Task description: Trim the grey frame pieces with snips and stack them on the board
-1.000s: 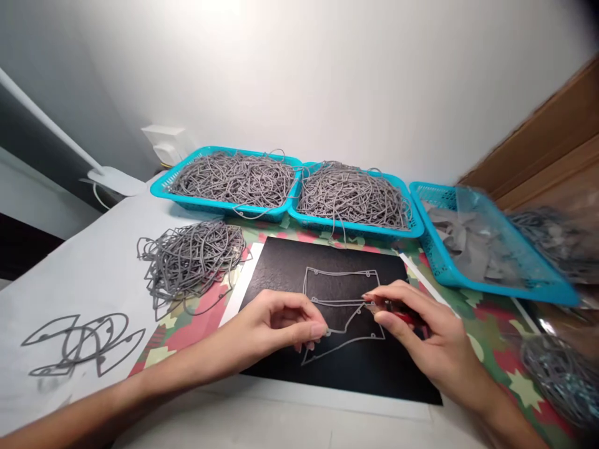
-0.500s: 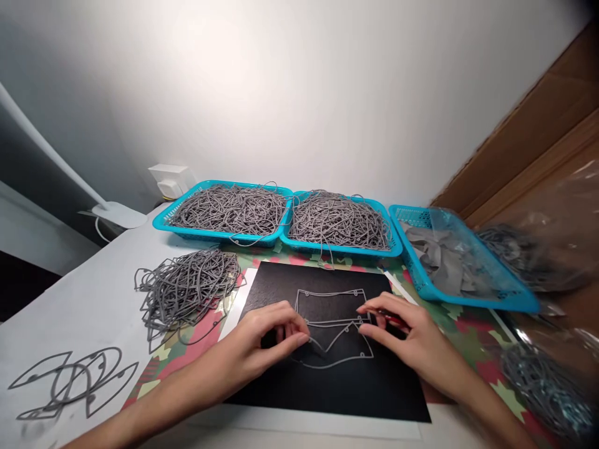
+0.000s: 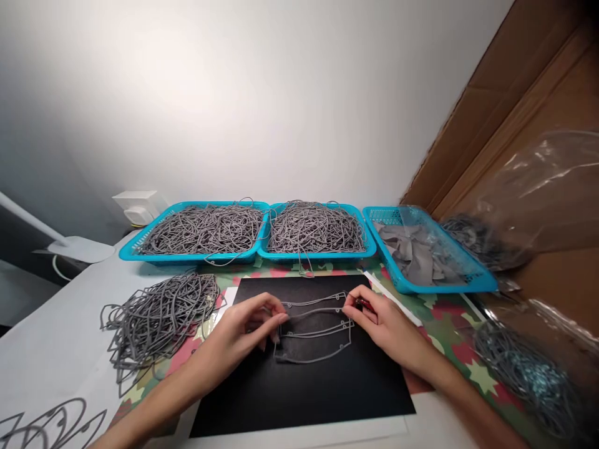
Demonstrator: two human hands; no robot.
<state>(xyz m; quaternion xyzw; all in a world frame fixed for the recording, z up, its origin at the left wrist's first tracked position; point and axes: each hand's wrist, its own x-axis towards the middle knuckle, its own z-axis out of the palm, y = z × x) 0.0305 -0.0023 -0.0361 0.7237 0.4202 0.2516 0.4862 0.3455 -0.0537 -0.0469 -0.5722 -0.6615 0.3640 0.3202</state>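
Observation:
A thin grey outline frame (image 3: 314, 332) lies on a black mat (image 3: 304, 380). My left hand (image 3: 243, 327) pinches the frame's left side, fingers bent down on it. At the frame's right edge my right hand (image 3: 381, 318) holds a small red tool (image 3: 365, 305) against the frame. Both forearms reach in from the bottom of the view.
Three turquoise baskets stand at the back: two (image 3: 140, 252) (image 3: 365, 248) heaped with grey frames, one (image 3: 397, 284) with grey cut pieces. A loose pile of frames (image 3: 159, 312) lies left of the mat. Plastic bags (image 3: 528, 368) with more parts sit right. Flat grey shapes (image 3: 51, 427) lie at the lower left.
The view has tilted up and right. Both hands have moved the frame slightly farther up the mat, and its lower part now looks narrower.

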